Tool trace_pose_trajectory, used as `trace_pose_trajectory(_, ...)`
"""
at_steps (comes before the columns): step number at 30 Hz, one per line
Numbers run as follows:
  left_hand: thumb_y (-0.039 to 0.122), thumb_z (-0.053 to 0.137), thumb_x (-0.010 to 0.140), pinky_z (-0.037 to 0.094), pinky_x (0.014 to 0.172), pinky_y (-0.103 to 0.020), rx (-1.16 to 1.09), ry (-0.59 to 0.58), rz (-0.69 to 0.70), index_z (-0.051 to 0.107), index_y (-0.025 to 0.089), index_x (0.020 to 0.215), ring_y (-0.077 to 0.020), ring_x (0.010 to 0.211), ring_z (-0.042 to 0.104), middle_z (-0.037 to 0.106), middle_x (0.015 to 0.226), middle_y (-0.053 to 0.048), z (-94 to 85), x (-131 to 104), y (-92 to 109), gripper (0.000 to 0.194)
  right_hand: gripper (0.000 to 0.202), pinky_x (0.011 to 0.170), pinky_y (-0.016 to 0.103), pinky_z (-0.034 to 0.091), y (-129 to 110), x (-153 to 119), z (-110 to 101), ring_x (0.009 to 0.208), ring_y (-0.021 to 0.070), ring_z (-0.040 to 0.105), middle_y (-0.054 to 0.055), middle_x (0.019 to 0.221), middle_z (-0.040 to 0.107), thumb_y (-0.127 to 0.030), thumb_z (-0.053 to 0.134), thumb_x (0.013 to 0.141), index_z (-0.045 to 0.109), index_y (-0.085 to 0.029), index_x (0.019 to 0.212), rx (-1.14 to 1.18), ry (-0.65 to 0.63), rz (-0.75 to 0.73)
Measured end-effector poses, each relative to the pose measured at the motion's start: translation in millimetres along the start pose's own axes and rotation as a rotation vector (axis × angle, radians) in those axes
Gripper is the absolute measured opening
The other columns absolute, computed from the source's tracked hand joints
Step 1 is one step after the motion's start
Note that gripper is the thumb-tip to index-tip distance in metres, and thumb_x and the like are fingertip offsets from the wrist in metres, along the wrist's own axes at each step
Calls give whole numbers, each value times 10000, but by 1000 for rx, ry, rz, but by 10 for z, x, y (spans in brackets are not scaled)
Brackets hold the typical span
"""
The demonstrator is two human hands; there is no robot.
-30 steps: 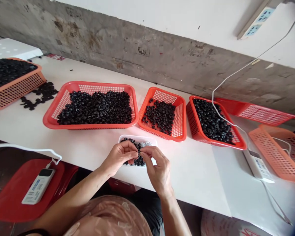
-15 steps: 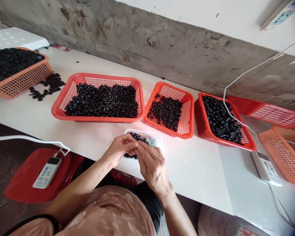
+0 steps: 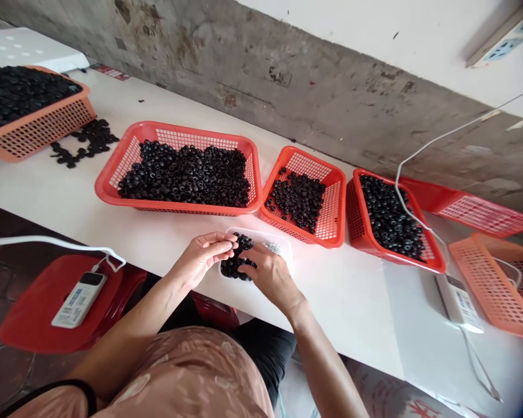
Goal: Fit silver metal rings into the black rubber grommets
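A shallow white tray stands before me at the table's near side. Small black ring-like pieces fill its left part, and tiny silvery pieces lie at its right. Over the tray's left edge, my left hand is closed in a pinch; whatever its fingertips hold is too small to make out. My right hand reaches down into the tray, thumb and fingers apart around the black pieces. Its fingertips are close to them, and I cannot tell if they touch.
Behind the tray stand a large red basket, a smaller red basket and another red basket, all holding black pieces. An orange basket heaped with black parts is far left. A white power bank lies on a red stool.
My hands were together at the fingertips above the tray. Now they are apart: the right has dropped to the black pieces with its fingers opened, the left has shifted slightly left.
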State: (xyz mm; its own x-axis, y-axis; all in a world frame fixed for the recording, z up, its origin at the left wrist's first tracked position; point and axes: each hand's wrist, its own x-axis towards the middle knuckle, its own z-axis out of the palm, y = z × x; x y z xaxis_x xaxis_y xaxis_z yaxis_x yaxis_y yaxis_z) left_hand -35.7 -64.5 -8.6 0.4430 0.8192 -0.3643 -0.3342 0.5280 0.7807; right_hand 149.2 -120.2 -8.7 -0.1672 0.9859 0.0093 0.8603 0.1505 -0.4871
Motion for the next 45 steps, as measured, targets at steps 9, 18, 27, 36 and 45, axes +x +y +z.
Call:
trace_pose_trajectory(9, 356, 923, 611, 497, 667, -193, -10, 7, -16, 801, 172, 863, -91, 674, 642, 752, 840, -40, -14, -18, -50, 335, 205, 807, 309, 522, -61, 84, -39, 865, 196, 683, 79, 999, 713, -158, 551, 949, 730, -199, 1040, 68, -8, -2)
trace_pose_trajectory(18, 423, 915, 610, 462, 636, -233, 55, -100, -57, 813, 155, 903, -120, 654, 613, 722, 730, -48, 89, -50, -82, 410, 125, 690, 282, 551, -65, -127, -235, 786, 168, 663, 36, 907, 730, -252, 685, 891, 762, -237, 987, 575, 334, 3)
trace_pose_trajectory(27, 421, 881, 667, 413, 632, -238, 44, -139, -100, 786, 142, 840, -105, 618, 551, 675, 667, -28, 159, -97, -146, 341, 131, 784, 373, 550, -164, -239, -236, 816, 196, 709, 54, 891, 761, -208, 658, 935, 772, -246, 989, 133, 512, -265)
trace_pose_trajectory(36, 435, 886, 649, 359, 601, -255, 104, -295, -141, 776, 148, 796, -101, 581, 495, 650, 654, -19, 133, -145, -87, 341, 240, 864, 317, 559, -176, -276, -473, 977, 174, 680, 65, 1094, 692, -211, 576, 985, 704, -252, 1184, 368, 166, -264)
trace_pose_trajectory(45, 428, 792, 762, 376, 615, -271, 263, -316, 6, 739, 137, 734, -121, 599, 481, 584, 634, -11, 234, -202, -21, 297, 134, 877, 374, 520, -221, -307, -478, 988, 213, 684, 74, 1018, 736, -211, 601, 967, 683, -203, 1074, 118, 318, -285)
